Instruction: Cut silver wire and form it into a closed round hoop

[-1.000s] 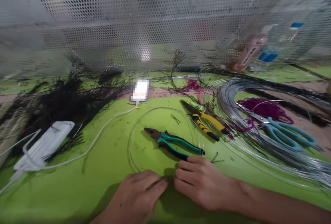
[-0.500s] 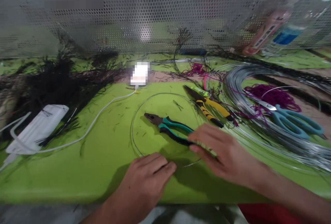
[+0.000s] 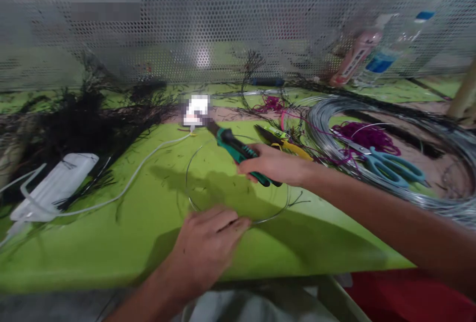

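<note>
My right hand grips the green-handled pliers and holds them lifted above the green table, jaws pointing away to the upper left. My left hand presses down on the near edge of a thin wire ring that lies flat on the table. The ring's far arc passes under the lifted pliers.
Yellow-handled pliers lie right of my right hand. A big coil of grey wire, teal scissors and purple thread fill the right side. A white mask, a white cable and black fibres lie left. Perforated metal screen behind.
My right hand left the ring, reached to the green pliers, took hold of them and raised them off the table. My left hand stayed on the ring.
</note>
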The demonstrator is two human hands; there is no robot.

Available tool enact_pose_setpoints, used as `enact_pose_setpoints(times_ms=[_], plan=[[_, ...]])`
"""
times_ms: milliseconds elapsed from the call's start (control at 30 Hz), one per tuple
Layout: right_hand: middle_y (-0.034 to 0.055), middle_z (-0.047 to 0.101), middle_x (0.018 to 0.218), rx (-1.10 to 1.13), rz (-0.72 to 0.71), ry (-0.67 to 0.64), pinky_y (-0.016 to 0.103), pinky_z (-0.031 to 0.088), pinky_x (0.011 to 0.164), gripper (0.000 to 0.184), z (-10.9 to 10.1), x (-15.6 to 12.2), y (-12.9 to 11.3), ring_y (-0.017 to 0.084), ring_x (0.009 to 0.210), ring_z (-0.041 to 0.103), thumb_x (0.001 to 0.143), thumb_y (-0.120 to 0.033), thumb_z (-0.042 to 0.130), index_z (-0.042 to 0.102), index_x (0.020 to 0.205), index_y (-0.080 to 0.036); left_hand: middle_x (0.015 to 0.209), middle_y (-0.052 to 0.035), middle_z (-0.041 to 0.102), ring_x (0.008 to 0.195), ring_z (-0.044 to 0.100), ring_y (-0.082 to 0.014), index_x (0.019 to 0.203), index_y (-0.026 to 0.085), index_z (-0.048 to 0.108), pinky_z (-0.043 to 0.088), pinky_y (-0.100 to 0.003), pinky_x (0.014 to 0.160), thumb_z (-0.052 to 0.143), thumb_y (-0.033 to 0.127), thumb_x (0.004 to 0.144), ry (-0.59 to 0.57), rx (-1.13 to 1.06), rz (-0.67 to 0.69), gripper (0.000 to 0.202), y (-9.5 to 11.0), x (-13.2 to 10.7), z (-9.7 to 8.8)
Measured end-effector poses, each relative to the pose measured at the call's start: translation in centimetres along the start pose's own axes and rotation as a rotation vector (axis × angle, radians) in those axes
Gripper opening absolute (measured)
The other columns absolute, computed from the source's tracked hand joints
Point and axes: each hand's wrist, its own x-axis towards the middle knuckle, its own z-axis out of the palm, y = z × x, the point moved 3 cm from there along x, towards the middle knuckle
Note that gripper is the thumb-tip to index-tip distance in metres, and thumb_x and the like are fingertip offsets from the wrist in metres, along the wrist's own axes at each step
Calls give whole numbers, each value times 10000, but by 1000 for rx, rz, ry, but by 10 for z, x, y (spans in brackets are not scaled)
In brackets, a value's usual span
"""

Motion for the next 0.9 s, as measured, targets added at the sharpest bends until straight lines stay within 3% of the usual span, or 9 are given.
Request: enact_pose_setpoints(times_ms=[67,133,233,300,400,467,600,767,900], plan=[[8,613,665,141,-37,-8,272,486,504,95,-12,-14,-7,142,557,582,839,-285,533,590,849,-210,717,-3,662,621,594,-134,925,175,729,411,-267,538,513,90,972,-3,-5,-47,237,-2,9,-10],[18,609,790,345,-96,15,295,520,582,151,-26,-37,-10,150,642,596,846,-280,557,565,987,-227,732,-10,690,643,619,-139,932,174,755,432,-262,554,539,113,970,1,-35,-89,228,-3,21,-23],[39,604,925,587,-151,151,290,485,516,315,-41,-84,1,183,709,620,815,-249,617,546,1120,-283,789,-4,744,661,652,-132,932,184,788,464,-244,576,614,147,947,9,-123,-173,178,-7,41,-46],[59,609,987,594,-137,268,299,508,503,355,-42,-112,18,222,782,652,826,-246,610,528,1163,-319,824,11,770,657,665,-115,935,206,804,476,-223,579,669,185,925,40,-189,-269,138,-12,56,-63],[91,663,1049,428,-136,380,404,598,680,372,-32,-135,40,302,957,693,838,-253,604,553,1202,-308,853,23,785,701,687,-113,929,235,817,495,-197,596,724,255,890,173,-300,-333,103,-17,80,-91],[108,693,1088,289,-129,407,451,606,775,378,-24,-133,47,322,1005,698,851,-240,569,588,1227,-279,805,23,777,649,665,-107,902,244,824,487,-183,548,743,256,862,228,-406,-341,91,-16,94,-107],[122,694,1216,141,-224,420,481,571,932,539,-18,-104,43,311,1120,671,822,-177,540,560,1358,-229,699,12,752,513,572,-86,831,231,830,473,-174,462,769,213,806,232,-616,-353,68,-3,114,-126],[146,585,1410,81,-324,480,517,507,1028,729,-17,-77,30,314,1261,591,805,-183,585,399,1509,-217,688,12,737,500,545,-74,825,251,833,457,-155,438,775,213,785,210,-714,-373,80,17,115,-128],[119,536,1456,42,-413,505,454,543,991,710,-15,-78,13,300,1281,575,796,-187,558,413,1488,-261,640,23,677,516,536,-68,787,243,817,470,-144,461,762,243,809,174,-792,-347,59,24,108,-125]])
